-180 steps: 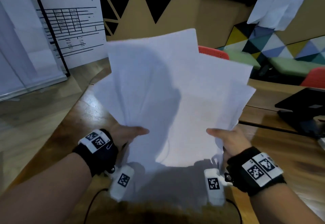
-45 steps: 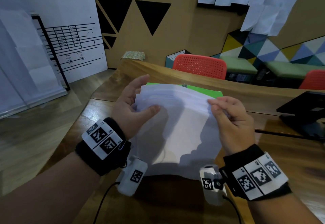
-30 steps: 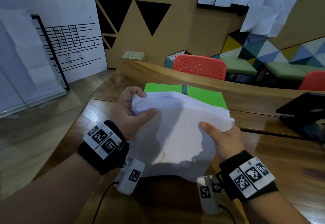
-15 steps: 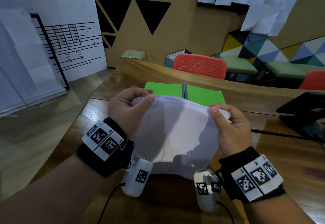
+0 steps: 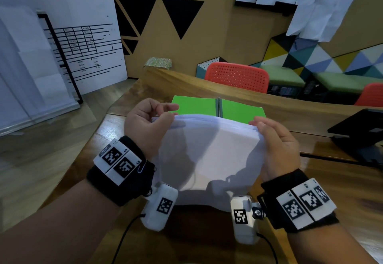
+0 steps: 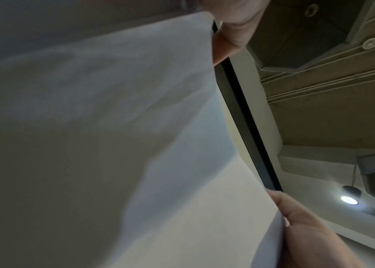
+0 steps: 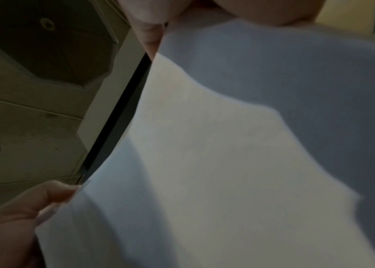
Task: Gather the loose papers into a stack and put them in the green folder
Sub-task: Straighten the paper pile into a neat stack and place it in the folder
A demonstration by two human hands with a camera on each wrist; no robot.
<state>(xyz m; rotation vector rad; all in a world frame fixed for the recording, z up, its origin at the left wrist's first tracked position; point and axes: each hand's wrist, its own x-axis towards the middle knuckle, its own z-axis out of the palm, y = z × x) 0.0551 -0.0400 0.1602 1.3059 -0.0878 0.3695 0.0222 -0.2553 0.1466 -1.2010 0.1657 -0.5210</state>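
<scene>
A stack of white papers (image 5: 209,151) stands on its lower edge over the wooden table (image 5: 339,183), bowed toward me. My left hand (image 5: 173,112) pinches its upper left corner between thumb and fingers. My right hand (image 5: 260,127) grips the upper right corner, fingers curled over the top edge. The green folder (image 5: 194,106) lies open and flat on the table just behind the stack, its near part hidden by the sheets. In the left wrist view the papers (image 6: 113,145) fill the frame, fingers (image 6: 234,29) at their edge. The right wrist view shows the papers (image 7: 227,154) and a thumb (image 7: 21,214).
A black laptop-like device (image 5: 356,131) sits on the table at the right, with a dark cable running from it. Red chairs (image 5: 236,77) stand behind the far table edge. The table's left edge (image 5: 91,139) drops to the floor beside a whiteboard (image 5: 83,52).
The fanned sheets held high earlier have come down and been gathered into one stack in front of the folder. Over the last second my right hand shifted up to the top right corner.
</scene>
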